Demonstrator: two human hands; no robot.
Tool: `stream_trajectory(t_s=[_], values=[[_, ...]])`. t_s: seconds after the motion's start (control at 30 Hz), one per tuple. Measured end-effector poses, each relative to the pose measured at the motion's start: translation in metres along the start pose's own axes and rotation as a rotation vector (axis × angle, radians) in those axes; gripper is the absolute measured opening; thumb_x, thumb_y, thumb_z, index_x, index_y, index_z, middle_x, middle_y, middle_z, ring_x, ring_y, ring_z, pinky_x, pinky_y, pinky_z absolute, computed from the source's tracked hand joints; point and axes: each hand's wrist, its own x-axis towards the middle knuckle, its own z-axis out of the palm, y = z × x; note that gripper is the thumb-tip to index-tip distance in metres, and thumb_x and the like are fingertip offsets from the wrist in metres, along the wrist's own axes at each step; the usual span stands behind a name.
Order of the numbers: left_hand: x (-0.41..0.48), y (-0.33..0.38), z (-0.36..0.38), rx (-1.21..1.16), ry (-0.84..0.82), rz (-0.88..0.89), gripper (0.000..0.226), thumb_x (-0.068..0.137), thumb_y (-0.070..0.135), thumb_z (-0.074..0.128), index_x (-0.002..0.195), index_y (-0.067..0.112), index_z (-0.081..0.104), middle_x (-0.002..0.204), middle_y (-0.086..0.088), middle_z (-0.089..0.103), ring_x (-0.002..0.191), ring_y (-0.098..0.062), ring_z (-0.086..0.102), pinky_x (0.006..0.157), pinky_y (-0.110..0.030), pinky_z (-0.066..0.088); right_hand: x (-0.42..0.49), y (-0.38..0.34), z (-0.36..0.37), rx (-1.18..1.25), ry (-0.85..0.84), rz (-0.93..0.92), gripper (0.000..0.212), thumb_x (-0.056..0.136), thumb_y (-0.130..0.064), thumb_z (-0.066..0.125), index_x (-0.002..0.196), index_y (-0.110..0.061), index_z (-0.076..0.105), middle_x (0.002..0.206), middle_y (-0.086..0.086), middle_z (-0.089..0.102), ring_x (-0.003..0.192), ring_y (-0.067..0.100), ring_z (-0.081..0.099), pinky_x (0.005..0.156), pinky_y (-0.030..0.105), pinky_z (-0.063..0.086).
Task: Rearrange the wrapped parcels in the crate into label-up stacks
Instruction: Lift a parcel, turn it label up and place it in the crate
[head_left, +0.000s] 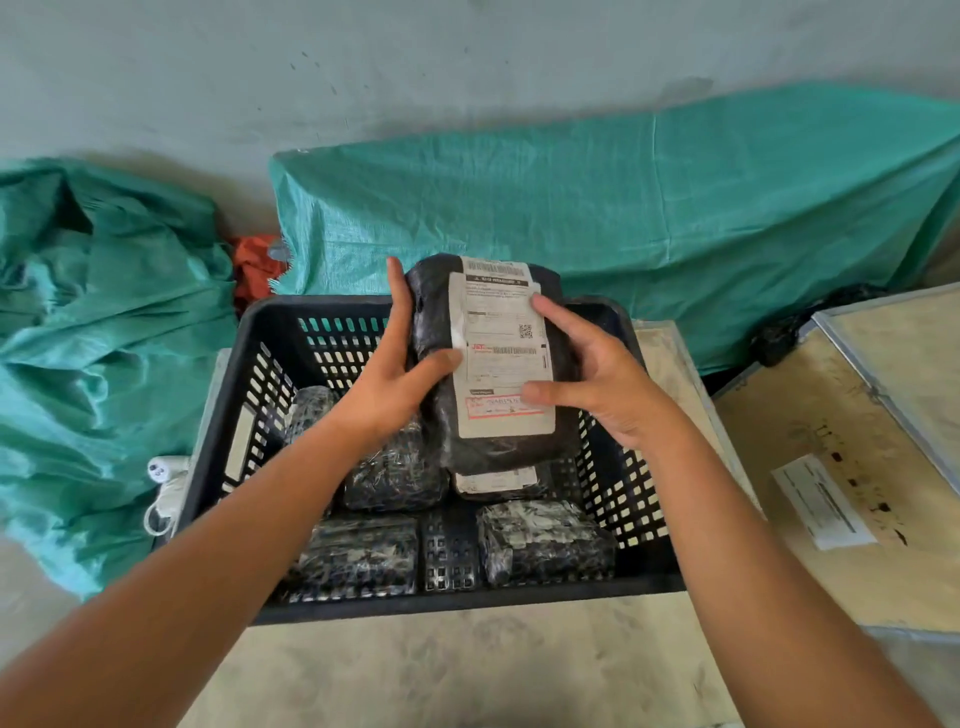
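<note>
I hold a large black wrapped parcel (493, 457) above the black perforated crate (249, 364), its white shipping label facing up. My left hand (400, 364) grips its left edge, thumb on the label. My right hand (592, 374) grips the right edge, fingers on the label. Under it lies another parcel (498, 480) with its label up. Several more black wrapped parcels rest on the crate floor: one at front left (358, 558), one at front right (545, 540), one in the middle (395, 473) and one at back left (311, 410).
The crate sits on a pale table (467, 670). Green tarpaulin sacks lie behind (623, 208) and to the left (78, 338). A wooden panel with a paper label (826, 499) lies to the right. A white power strip (166, 473) sits beside the crate's left wall.
</note>
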Motion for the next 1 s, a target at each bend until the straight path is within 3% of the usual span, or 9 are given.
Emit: stream_trajectory(t_s=[0.2, 0.33, 0.43, 0.53, 0.63, 0.7, 0.77, 0.83, 1.0], values=[[0.005, -0.011, 0.0, 0.183, -0.067, -0.078, 0.093, 0.097, 0.024, 0.067, 0.148, 0.067, 0.002, 0.15, 0.033, 0.041, 0.133, -0.007, 0.053, 0.095, -0.036, 0.056, 0.007, 0.016, 0.001, -0.026, 0.101, 0.053, 0.092, 0.059, -0.022, 0.097, 0.138, -0.05, 0.06, 0.146, -0.008, 0.059, 0.135, 0.013, 0.054, 0.109, 0.047, 0.048], [0.007, -0.035, 0.005, 0.37, -0.157, -0.222, 0.08, 0.091, 0.035, 0.072, 0.15, 0.061, 0.024, 0.149, 0.021, 0.037, 0.127, 0.001, 0.052, 0.093, -0.02, 0.054, 0.006, 0.034, -0.009, -0.173, 0.123, 0.121, 0.094, 0.058, -0.031, 0.096, 0.141, -0.051, 0.056, 0.147, -0.025, 0.052, 0.137, -0.002, 0.043, 0.113, 0.032, 0.042], [0.013, -0.058, 0.006, 0.417, -0.18, -0.317, 0.084, 0.092, 0.028, 0.074, 0.153, 0.054, 0.023, 0.132, 0.035, 0.041, 0.105, 0.022, 0.054, 0.076, -0.005, 0.05, 0.008, 0.052, -0.016, -0.211, 0.132, 0.208, 0.095, 0.067, -0.02, 0.095, 0.146, -0.049, 0.052, 0.151, -0.017, 0.049, 0.14, 0.007, 0.043, 0.106, 0.028, 0.049], [0.022, -0.075, 0.007, 0.494, -0.209, -0.394, 0.087, 0.092, 0.031, 0.073, 0.154, 0.053, 0.017, 0.135, 0.031, 0.039, 0.109, 0.006, 0.056, 0.071, -0.002, 0.047, 0.015, 0.073, -0.016, -0.208, 0.131, 0.277, 0.098, 0.073, -0.005, 0.092, 0.153, -0.039, 0.046, 0.151, -0.006, 0.051, 0.134, 0.012, 0.051, 0.094, 0.025, 0.057], [0.034, -0.096, 0.006, 0.558, -0.245, -0.453, 0.088, 0.096, 0.027, 0.068, 0.159, 0.046, 0.009, 0.15, 0.012, 0.035, 0.125, -0.017, 0.053, 0.075, -0.007, 0.051, 0.028, 0.094, -0.013, -0.252, 0.126, 0.325, 0.098, 0.076, -0.001, 0.089, 0.156, -0.032, 0.041, 0.153, -0.003, 0.047, 0.132, 0.011, 0.048, 0.077, 0.006, 0.052], [0.041, -0.109, 0.009, 0.601, -0.259, -0.495, 0.09, 0.098, 0.025, 0.066, 0.158, 0.049, 0.004, 0.161, -0.002, 0.027, 0.136, -0.028, 0.044, 0.094, -0.026, 0.053, 0.037, 0.106, -0.013, -0.311, 0.114, 0.364, 0.099, 0.078, 0.0, 0.087, 0.158, -0.033, 0.038, 0.157, -0.003, 0.042, 0.13, 0.009, 0.043, 0.071, 0.002, 0.049], [0.042, -0.121, 0.011, 0.647, -0.245, -0.537, 0.09, 0.098, 0.026, 0.064, 0.156, 0.053, 0.001, 0.167, -0.007, 0.014, 0.152, -0.037, 0.016, 0.114, -0.05, 0.036, 0.043, 0.117, -0.015, -0.353, 0.105, 0.391, 0.102, 0.078, 0.002, 0.087, 0.159, -0.033, 0.036, 0.158, -0.002, 0.04, 0.128, 0.009, 0.041, 0.069, 0.0, 0.045], [0.038, -0.13, 0.011, 0.684, -0.228, -0.563, 0.092, 0.098, 0.028, 0.064, 0.155, 0.054, -0.003, 0.169, -0.006, 0.008, 0.154, -0.035, -0.003, 0.119, -0.053, 0.025, 0.045, 0.127, -0.016, -0.4, 0.093, 0.43, 0.105, 0.077, 0.002, 0.087, 0.159, -0.035, 0.034, 0.159, 0.0, 0.038, 0.127, 0.01, 0.039, 0.08, 0.005, 0.043], [0.03, -0.146, 0.007, 0.721, -0.233, -0.582, 0.098, 0.099, 0.023, 0.063, 0.157, 0.044, -0.014, 0.154, -0.008, 0.04, 0.121, -0.028, 0.056, 0.09, -0.037, 0.054, 0.052, 0.145, -0.014, -0.538, 0.071, 0.501, 0.109, 0.074, -0.008, 0.091, 0.16, -0.035, 0.029, 0.164, 0.002, 0.031, 0.145, 0.024, 0.034, 0.11, 0.031, 0.032]])
